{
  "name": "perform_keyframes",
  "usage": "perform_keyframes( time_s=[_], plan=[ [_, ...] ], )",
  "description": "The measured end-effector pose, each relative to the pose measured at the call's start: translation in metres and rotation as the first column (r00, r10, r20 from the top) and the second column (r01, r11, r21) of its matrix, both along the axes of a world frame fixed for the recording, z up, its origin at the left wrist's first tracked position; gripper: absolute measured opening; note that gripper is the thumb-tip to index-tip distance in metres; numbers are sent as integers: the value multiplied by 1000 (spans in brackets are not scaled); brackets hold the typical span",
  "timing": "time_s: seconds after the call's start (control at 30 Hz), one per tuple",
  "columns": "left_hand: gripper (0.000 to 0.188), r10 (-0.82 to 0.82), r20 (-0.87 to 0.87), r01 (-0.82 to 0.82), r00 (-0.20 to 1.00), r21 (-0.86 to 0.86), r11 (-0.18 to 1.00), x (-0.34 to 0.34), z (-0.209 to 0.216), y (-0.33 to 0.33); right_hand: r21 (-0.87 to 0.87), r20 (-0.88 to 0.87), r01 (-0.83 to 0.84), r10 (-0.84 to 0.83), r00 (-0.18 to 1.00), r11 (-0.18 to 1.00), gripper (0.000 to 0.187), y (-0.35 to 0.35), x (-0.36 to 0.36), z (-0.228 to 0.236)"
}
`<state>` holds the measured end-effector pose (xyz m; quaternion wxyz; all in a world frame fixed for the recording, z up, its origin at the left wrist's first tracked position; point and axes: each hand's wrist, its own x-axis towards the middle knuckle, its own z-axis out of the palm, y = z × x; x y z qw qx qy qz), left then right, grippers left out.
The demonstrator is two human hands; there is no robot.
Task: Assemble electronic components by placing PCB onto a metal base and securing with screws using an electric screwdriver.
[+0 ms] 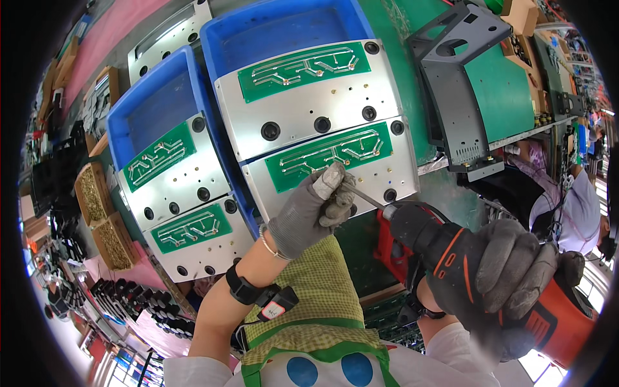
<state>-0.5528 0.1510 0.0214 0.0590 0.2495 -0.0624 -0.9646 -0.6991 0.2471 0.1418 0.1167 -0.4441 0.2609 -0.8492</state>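
My right hand, in a grey glove, is wrapped round the grip of an orange and black power drill. Its long thin bit points left and up, and the end goes in at my left fingertips. My left hand, gloved in grey with worn pale fingertips, is closed in a pinch there; whatever it pinches is hidden. Just beyond it lies a silver metal panel carrying a green circuit board, partly covered by my fingers. Behind that is a similar panel with its own green board.
Both panels lie by a blue bin. Left of them, a second blue bin has two more panels across it. A dark bent metal bracket stands right on the green table. Small parts fill cardboard boxes. Another person is at the right.
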Motion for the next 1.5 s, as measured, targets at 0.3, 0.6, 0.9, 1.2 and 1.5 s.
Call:
perform_keyframes(
  time_s=[0.3, 0.6, 0.9, 1.2, 1.5],
  plan=[
    [42, 53, 340, 29, 939, -233, 972, -15, 14, -1, 254, -64, 86, -72, 995, 963, 57, 2, -20, -18],
    [13, -9, 374, 189, 928, -448, 874, 14, -12, -20, 470, -103, 457, -468, 878, 755, 80, -27, -53, -58],
    [13, 72, 377, 121, 923, -462, 879, 11, -19, -15, 527, -75, 301, -309, 948, 795, 67, -44, -48, -59],
    [21, 61, 261, 31, 964, -336, 941, 15, -8, -20, 339, -50, 156, -148, 988, 928, 35, -28, -25, -30],
    [25, 28, 3, -28, 1000, -32, 999, 23, 42, -13, 504, -38, -70, 103, 994, 861, 33, 37, 36, 63]
  ],
)
